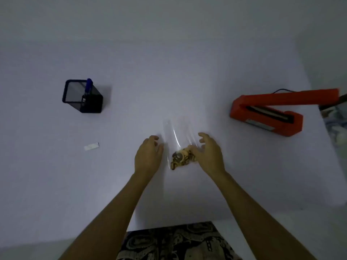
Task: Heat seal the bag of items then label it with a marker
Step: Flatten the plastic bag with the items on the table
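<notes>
**Bag flanked by both hands, sealer waiting open**

Dim light falls on a plain white counter (187, 81) with the work laid out in a wide arc. At the near centre lies the clear bag (177, 145), its small brown patterned items (183, 158) bunched at the near end and its empty mouth pointing away. The left hand (148, 156) sits just beside its left edge, fingers loosely curled and gripping nothing. The right hand (209, 153) is spread with its fingers at the items, seemingly steadying them; a firm grip is not evident. To the right, well apart, the red heat sealer (266, 117) stands with its arm raised, ready to take the mouth. Far left, a blue marker (88, 87) stands in a black mesh holder (82, 96), probably parked for labelling. A small white scrap (91, 146) lies nearby.
</notes>
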A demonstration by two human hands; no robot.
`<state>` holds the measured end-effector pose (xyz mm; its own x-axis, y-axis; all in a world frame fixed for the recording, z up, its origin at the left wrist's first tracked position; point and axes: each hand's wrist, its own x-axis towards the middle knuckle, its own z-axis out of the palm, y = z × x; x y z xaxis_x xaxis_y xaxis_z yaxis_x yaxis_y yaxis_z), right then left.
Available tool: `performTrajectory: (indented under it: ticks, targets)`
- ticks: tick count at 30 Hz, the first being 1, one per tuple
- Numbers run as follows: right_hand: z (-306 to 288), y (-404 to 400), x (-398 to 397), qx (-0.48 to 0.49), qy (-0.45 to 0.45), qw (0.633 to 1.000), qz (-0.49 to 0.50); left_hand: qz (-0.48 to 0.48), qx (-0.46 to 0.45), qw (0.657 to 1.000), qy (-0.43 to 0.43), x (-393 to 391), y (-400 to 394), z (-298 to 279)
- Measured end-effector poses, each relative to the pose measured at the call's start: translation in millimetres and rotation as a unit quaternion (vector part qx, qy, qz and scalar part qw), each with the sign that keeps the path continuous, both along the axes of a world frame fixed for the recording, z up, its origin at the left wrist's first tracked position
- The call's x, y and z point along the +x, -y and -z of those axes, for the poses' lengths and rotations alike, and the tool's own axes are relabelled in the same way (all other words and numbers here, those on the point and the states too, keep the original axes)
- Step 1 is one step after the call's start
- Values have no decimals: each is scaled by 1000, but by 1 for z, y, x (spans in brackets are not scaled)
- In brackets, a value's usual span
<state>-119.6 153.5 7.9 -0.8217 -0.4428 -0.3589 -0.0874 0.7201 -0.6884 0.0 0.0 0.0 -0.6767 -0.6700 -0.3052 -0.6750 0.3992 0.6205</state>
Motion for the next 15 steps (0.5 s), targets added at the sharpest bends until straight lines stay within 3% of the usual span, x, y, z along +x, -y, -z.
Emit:
performTrajectory:
  ticks: [11, 15]
  targets:
    - [20, -4, -19, -8, 25, 1000, -1, -37, 15, 998, -38, -26, -15, 16]
    - [17, -7, -23, 6, -38, 999, -32, -42, -23, 998, -30, -26, -19, 15]
